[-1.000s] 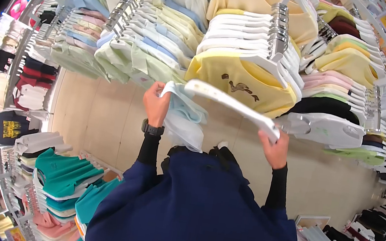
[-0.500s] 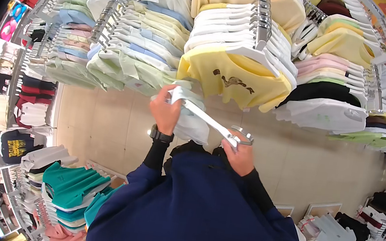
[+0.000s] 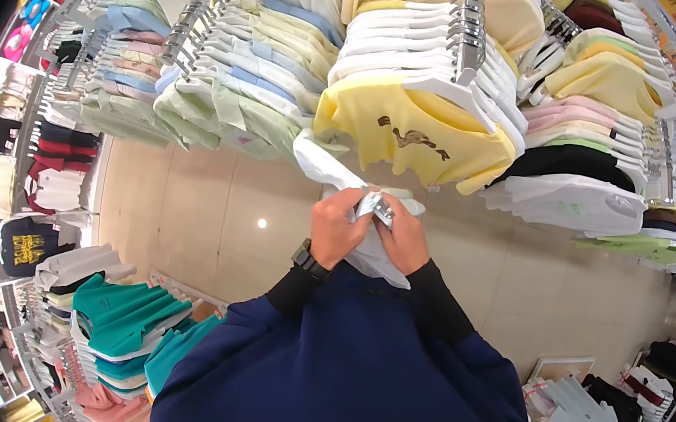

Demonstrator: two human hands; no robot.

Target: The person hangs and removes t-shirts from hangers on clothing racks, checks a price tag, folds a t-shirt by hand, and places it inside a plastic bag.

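Observation:
A white shirt (image 3: 378, 262) hangs from my two hands in front of my chest, partly bunched, with one pale shoulder or sleeve reaching up to the left. My left hand (image 3: 338, 227) is closed on the shirt's fabric near the neck, a dark watch on its wrist. Right beside it, my right hand (image 3: 403, 239) is closed around a white hanger, whose metal hook (image 3: 384, 211) shows between the hands. Most of the hanger is hidden by fabric and fingers. A yellow shirt (image 3: 405, 130) with a brown print hangs just beyond them.
Green and blue collared shirts (image 3: 235, 114) hang on a rail at the left. Black and white tops (image 3: 565, 195) hang at the right. Teal shirts (image 3: 125, 315) are behind on the left. Beige tiled floor (image 3: 183, 206) lies between the racks.
My hands have come together: the left moved right and down, the right moved left and slightly up. The hanger, stretched out between them before, is now mostly covered by the white shirt.

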